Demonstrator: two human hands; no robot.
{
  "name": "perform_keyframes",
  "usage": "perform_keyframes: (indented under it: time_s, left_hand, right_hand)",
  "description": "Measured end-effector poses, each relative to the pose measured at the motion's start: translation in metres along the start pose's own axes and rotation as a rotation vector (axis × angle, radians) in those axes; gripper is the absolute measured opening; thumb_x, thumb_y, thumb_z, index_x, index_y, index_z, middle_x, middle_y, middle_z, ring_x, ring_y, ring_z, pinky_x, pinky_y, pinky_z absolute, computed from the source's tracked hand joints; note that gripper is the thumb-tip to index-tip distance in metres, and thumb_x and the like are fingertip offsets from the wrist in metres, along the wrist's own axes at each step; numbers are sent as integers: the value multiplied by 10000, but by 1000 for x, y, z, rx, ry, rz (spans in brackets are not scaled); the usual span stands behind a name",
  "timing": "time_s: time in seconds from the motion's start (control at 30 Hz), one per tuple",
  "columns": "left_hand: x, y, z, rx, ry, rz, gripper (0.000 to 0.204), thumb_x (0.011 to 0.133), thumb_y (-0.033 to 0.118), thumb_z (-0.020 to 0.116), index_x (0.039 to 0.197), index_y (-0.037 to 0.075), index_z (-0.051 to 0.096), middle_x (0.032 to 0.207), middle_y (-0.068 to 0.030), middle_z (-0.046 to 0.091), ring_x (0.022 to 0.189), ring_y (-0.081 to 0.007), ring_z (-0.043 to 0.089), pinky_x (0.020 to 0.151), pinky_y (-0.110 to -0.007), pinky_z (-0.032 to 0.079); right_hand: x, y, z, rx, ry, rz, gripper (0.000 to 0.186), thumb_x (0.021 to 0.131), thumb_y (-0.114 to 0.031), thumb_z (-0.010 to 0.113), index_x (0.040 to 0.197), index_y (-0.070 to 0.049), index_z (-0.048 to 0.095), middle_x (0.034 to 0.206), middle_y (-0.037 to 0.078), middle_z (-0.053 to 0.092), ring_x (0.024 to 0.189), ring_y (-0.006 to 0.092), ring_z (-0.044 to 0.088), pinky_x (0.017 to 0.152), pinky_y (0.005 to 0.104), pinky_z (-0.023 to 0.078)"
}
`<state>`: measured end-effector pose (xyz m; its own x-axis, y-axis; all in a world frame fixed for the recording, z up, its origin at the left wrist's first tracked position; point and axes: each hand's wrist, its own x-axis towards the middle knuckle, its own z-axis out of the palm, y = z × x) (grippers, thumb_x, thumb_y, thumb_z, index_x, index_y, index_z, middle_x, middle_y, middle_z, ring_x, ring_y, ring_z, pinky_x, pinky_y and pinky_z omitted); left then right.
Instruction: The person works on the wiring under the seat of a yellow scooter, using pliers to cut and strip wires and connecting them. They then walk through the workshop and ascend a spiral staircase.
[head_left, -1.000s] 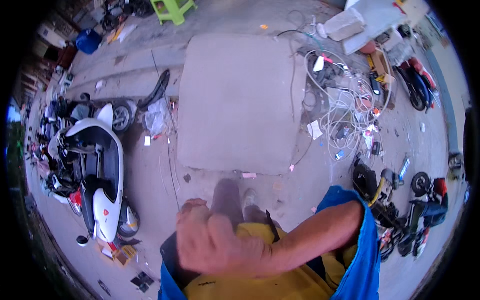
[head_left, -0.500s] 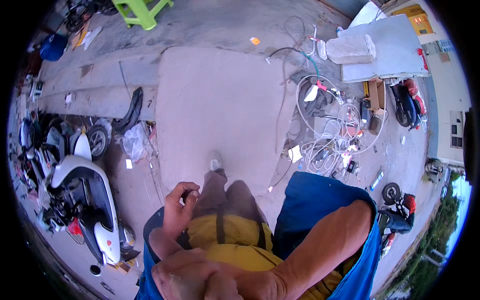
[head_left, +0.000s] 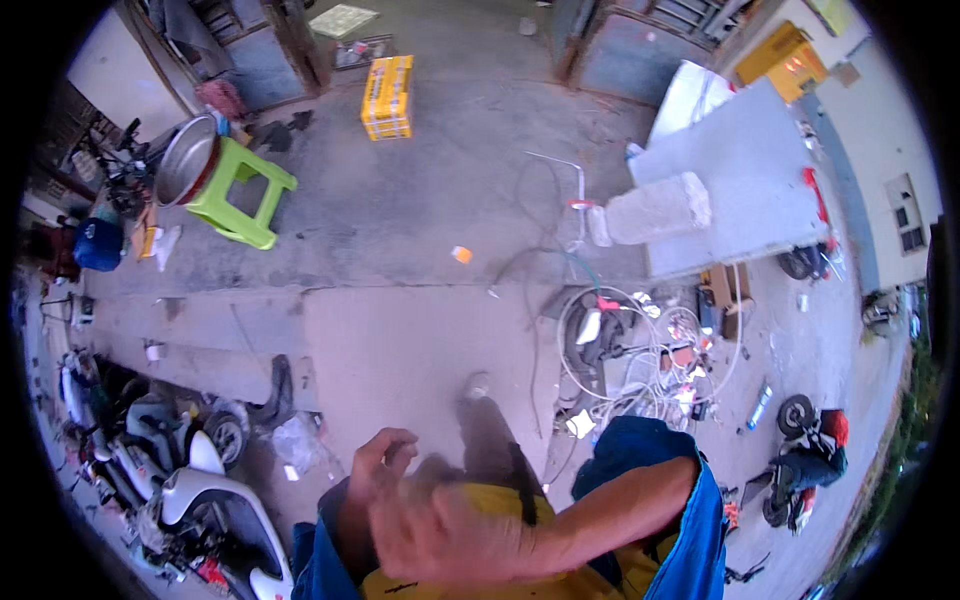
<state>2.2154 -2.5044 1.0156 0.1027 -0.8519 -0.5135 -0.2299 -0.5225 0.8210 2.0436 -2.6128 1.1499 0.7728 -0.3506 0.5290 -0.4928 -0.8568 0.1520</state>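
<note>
My left hand [head_left: 383, 456] is raised in front of my body, its fingers loosely curled in toward the thumb, and nothing shows in them. Just below it, my right hand [head_left: 440, 535] lies across my left forearm and wrist, smeared by motion, so its fingers cannot be read. The right forearm [head_left: 620, 515] reaches in from the right, out of a wide blue sleeve [head_left: 705, 540]. Yellow clothing [head_left: 505, 500] shows behind the hands. One shoe [head_left: 478, 383] is out ahead on a pale concrete slab [head_left: 400, 340].
A green stool [head_left: 240, 195] and a metal basin [head_left: 187, 160] stand at far left, a yellow box [head_left: 388, 97] ahead. Tangled hose [head_left: 640, 390] and debris lie right, below a board [head_left: 740, 170] bearing a pale block [head_left: 655, 208]. Scooters [head_left: 225, 500] line the left; a motorcycle [head_left: 805, 460] stands right.
The view has tilted up and forward, bringing the yellow box and a doorway into sight. My right hand has moved up along the left forearm, closer to the left hand.
</note>
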Motion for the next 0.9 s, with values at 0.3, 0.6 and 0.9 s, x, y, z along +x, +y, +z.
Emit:
perform_keyframes:
  time_s: [0.3,0.6,0.9]
  left_hand:
    - [147,165,-48,-14,175,-53,159,992,65,627,1130,-2,667,965,-119,730,908,-160,676,804,-320,553]
    - [396,401,-159,127,-67,-45,224,998,223,626,1142,56,666,997,-186,721,865,-318,717,786,-384,570]
    - [619,664,-207,368,-274,592,182,960,153,577,1123,83,621,1055,-145,694,995,-358,673,840,-448,544]
  right_hand:
    - [107,207,176,668,-572,372,196,858,-306,653,817,-120,702,825,77,700,797,289,689,704,457,525]
    - [-57,384,300,387,-1178,886,545,1016,-529,446,1003,-98,780,978,207,742,968,409,714,849,537,555]
    - [163,652,392,533,-1130,1589,403,1020,-406,508,1037,-79,743,935,152,716,978,335,683,860,523,525]
